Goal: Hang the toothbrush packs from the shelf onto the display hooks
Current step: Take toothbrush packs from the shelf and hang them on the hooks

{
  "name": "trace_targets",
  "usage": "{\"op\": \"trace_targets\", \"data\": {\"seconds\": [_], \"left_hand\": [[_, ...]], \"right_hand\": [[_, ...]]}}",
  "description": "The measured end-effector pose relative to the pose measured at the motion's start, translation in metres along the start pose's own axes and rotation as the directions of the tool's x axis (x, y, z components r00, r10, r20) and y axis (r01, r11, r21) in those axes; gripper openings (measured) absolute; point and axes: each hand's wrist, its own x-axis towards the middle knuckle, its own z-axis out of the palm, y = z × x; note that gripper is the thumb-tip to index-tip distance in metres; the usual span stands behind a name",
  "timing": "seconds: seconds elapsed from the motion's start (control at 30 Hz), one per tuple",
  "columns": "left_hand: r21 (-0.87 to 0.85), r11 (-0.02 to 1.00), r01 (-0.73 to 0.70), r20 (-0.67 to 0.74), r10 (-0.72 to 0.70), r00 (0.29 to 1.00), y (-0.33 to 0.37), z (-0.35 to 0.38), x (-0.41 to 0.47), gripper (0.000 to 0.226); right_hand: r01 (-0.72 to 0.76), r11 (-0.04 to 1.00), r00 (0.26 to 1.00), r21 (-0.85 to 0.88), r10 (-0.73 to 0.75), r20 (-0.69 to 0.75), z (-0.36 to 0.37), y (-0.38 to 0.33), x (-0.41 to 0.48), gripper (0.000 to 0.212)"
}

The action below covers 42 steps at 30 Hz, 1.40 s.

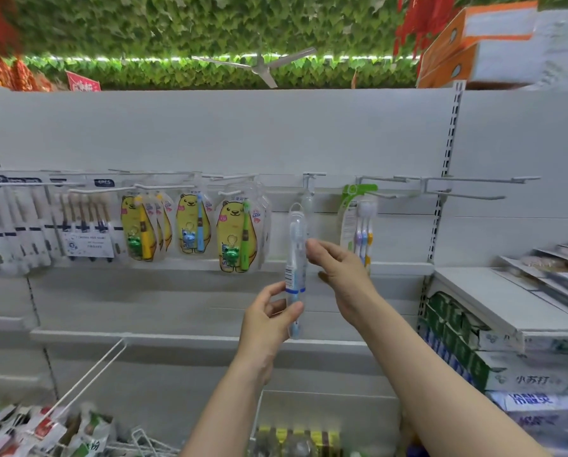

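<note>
Fingers and thumb of the left hand (269, 321) curl round the lower end of a clear toothbrush pack (296, 255), which stands upright. Higher up, the right hand (338, 263) pinches the pack's right edge with bunched fingertips. The pack's top loop sits just below a white hook (310, 184), between the yellow bear packs (235, 235) and a green-topped three-brush pack (358, 225).

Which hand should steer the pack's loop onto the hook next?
Right, probably. The right hand has its fingertips at the upper half of the clear toothbrush pack, just below the hook. The left hand grips the pack's bottom end, farther from the hook, and better suits supporting.
</note>
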Motion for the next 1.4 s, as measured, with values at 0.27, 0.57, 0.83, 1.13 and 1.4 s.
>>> {"op": "trace_targets", "data": {"seconds": [0.27,0.57,0.83,1.13,1.4], "left_hand": [[-0.025,0.998,-0.051,0.075,0.053,0.996,0.01,0.014,-0.001,0.036],[-0.073,0.996,-0.048,0.093,0.055,0.994,0.01,0.018,0.012,0.034],[-0.091,0.995,-0.051,0.105,0.061,0.993,-0.003,0.018,0.025,0.036],[-0.061,0.998,-0.031,0.061,0.035,0.998,-0.01,0.025,0.076,0.035],[-0.009,1.0,-0.016,0.047,0.016,0.999,-0.02,0.036,0.141,0.038]], "right_hand": [[0.056,0.998,0.998,0.003,-0.056,-0.014,-0.009,-0.018,-0.013,0.041],[0.05,0.999,0.996,0.014,-0.049,-0.069,-0.005,-0.027,-0.004,0.037],[0.082,0.997,0.994,0.007,-0.081,-0.07,-0.008,-0.016,0.005,0.03],[0.028,1.0,0.997,0.006,-0.027,-0.077,-0.008,-0.002,0.052,0.027],[-0.011,1.0,0.998,-0.003,0.011,-0.068,-0.015,0.017,0.106,0.015]]}}
